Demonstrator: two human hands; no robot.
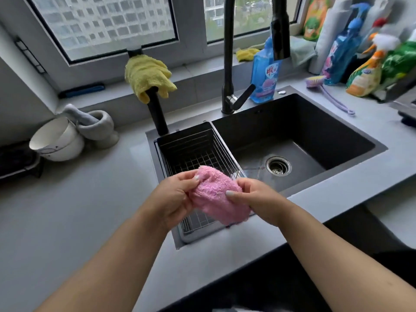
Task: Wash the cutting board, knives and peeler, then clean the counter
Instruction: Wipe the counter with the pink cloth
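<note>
Left hand and right hand: each is clenched on one end of a pink fluffy cloth, bunched into a roll, long axis running upper left to lower right, held above a wire basket in the dark sink. Grey counter is around it.

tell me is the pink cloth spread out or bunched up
Bunched up: the pink cloth is a compact wad gripped at each end by the left hand and right hand.
</note>
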